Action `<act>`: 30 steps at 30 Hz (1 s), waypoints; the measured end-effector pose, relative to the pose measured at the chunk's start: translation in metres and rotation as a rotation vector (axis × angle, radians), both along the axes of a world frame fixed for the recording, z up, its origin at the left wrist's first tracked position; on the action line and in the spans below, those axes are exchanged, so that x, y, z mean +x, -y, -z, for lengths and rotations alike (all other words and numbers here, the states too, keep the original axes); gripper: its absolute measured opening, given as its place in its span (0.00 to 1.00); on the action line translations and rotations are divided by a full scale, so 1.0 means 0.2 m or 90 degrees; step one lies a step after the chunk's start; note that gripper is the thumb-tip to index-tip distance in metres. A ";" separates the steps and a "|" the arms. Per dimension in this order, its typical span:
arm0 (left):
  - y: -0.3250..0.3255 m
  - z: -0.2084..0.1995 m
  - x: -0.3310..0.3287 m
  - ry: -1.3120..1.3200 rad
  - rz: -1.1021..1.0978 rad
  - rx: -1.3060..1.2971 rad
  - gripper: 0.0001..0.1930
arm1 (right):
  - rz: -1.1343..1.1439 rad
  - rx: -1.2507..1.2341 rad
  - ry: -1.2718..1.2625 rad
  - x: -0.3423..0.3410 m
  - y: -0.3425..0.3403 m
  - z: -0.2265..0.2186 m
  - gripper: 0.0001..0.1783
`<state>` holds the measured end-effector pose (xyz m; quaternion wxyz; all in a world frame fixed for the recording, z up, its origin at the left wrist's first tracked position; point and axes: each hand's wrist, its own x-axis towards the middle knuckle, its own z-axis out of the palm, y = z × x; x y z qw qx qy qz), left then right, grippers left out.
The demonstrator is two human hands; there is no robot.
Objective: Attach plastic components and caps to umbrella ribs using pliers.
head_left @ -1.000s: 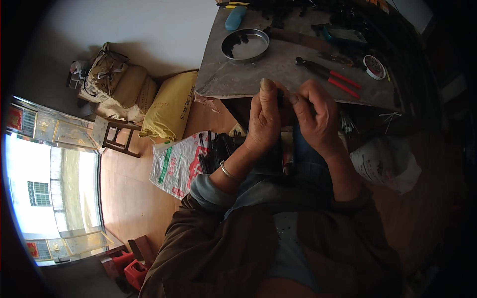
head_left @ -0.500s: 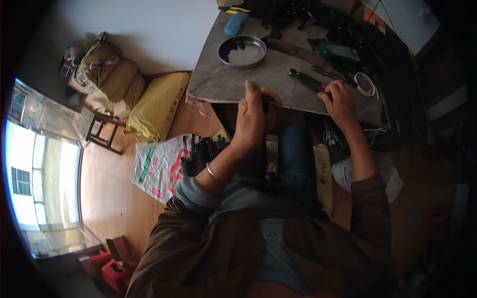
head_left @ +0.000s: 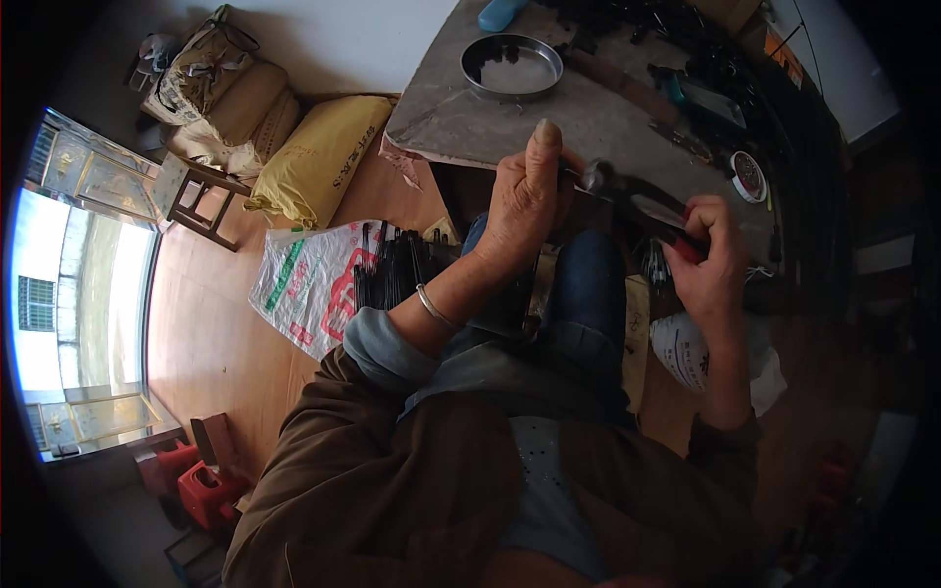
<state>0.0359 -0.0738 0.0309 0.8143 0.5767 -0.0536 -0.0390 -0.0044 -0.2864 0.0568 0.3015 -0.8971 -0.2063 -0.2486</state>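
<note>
My right hand [head_left: 711, 257] grips pliers [head_left: 642, 201] with a dark rounded head and red-and-black handles, at the right front of the table. The head points left and lies close to the fingers of my left hand [head_left: 529, 191]. That hand is closed with the thumb up, just off the table's front edge. A dark thing seems to be in its fingers, but they hide it. Below my left wrist, a bundle of thin black rods [head_left: 387, 269] lies on a white plastic bag [head_left: 309, 284] with red and green print.
On the grey table [head_left: 446, 118] stand a round metal dish [head_left: 529, 93] holding black bits, and a small round tub [head_left: 748, 176]. A heap of black parts [head_left: 627, 20] covers its far side. Yellow sack [head_left: 328, 147] and wooden stool [head_left: 196, 196] stand left.
My right hand has picked the pliers up from the table and swung their head toward my left hand. The view has shifted, and my left hand stays closed, thumb up.
</note>
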 end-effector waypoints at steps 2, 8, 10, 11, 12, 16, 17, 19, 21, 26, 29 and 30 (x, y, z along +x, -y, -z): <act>0.03 -0.01 -0.01 -0.028 -0.061 -0.010 0.35 | 0.014 -0.067 0.057 -0.01 -0.01 -0.03 0.24; 0.00 -0.01 -0.03 -0.015 -0.044 -0.026 0.32 | 0.030 -0.181 0.138 -0.01 -0.03 -0.11 0.24; 0.00 0.00 -0.02 -0.006 -0.043 -0.028 0.31 | 0.041 -0.227 0.150 -0.01 -0.03 -0.12 0.24; 0.00 0.00 -0.01 0.003 -0.043 -0.029 0.31 | 0.040 -0.228 0.151 -0.01 -0.03 -0.12 0.24; 0.00 0.00 -0.01 0.003 -0.043 -0.029 0.31 | 0.043 -0.236 0.141 -0.01 -0.03 -0.12 0.23; 0.00 -0.01 0.00 0.014 -0.062 -0.018 0.30 | -0.018 -0.220 0.074 -0.01 -0.01 -0.12 0.17; 0.00 -0.01 0.00 0.016 -0.079 -0.008 0.29 | -0.015 -0.218 0.077 -0.02 -0.01 -0.11 0.17; 0.03 0.01 0.01 0.068 -0.060 0.054 0.29 | -0.049 0.255 -0.662 -0.07 0.00 -0.09 0.12; 0.02 0.08 0.02 0.158 -0.066 0.165 0.29 | -0.215 0.493 -0.891 -0.17 -0.01 -0.04 0.13; 0.03 0.03 -0.04 0.026 -0.074 0.126 0.27 | -0.327 0.202 -0.850 -0.12 0.02 0.00 0.16; 0.00 0.02 -0.05 0.014 -0.033 0.129 0.35 | -0.242 0.030 -0.503 -0.09 0.08 -0.02 0.17; -0.01 0.01 -0.04 0.006 -0.005 0.114 0.37 | -0.265 0.063 -0.364 -0.09 0.11 -0.03 0.17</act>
